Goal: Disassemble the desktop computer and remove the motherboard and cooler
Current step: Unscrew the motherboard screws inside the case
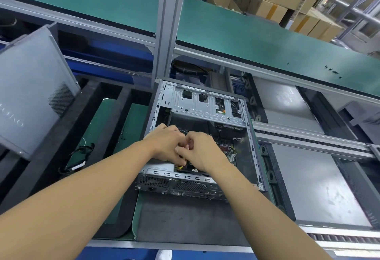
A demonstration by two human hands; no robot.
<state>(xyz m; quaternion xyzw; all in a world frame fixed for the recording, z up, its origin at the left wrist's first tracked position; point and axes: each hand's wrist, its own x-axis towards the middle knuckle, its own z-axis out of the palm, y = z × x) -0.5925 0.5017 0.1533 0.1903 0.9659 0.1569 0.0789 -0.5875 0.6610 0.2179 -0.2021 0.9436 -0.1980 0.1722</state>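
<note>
Case (205, 105) lies on its side, open face up, on the dark mat (185, 222), with its rear panel towards me. The motherboard (226, 148) shows as a red and green patch just right of the hands, seated on the case floor. I cannot see the cooler on my feed, and I judge it is under the hands.

I read the step as unplugging: wires have to come off the board before board or cooler can lift. The next move calls for a straight, firm pull on the plug with its latch squeezed, not a tug on the wires.

The left hand (166, 142) and right hand (202, 150) meet over the middle of the case. Both are curled tight, fingertips together, pinching the wires (180, 167). A yellow one runs out below the left thumb. The plug itself is covered, so I cannot tell which hand has it.

Left of the case, loose cables (80, 157) lie on the green pad, and the side panel (30, 99) leans beyond them. The belt (246, 39) runs behind.
</note>
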